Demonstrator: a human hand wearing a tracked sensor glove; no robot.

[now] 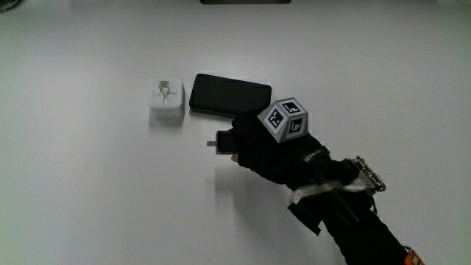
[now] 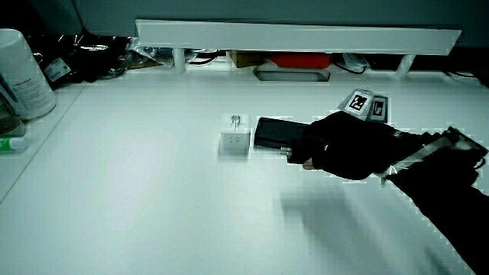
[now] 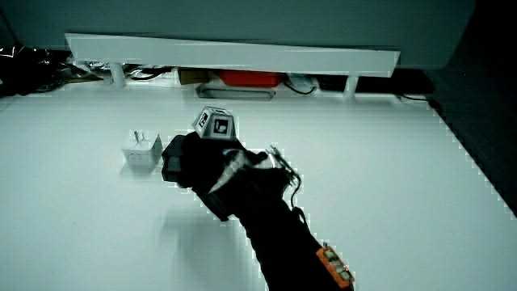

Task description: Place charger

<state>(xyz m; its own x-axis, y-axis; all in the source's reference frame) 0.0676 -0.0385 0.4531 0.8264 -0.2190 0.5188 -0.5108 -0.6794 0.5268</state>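
The hand [image 1: 268, 147] covers most of the black charger [image 1: 221, 141] and one end of the phone [image 1: 228, 96]; forearm [image 1: 360, 224] is cut off

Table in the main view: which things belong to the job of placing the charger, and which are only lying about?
Belong to the job:
- hand, just above the table
- small black charger, held in its fingers, apparently the charger meant

Only lying about:
- white plug cube, prongs up
- black flat device, beside the cube
- white bottle, at the table's edge in a side view

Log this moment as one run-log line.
hand: shut on black charger | beside phone | white charger: on table, beside phone, untouched
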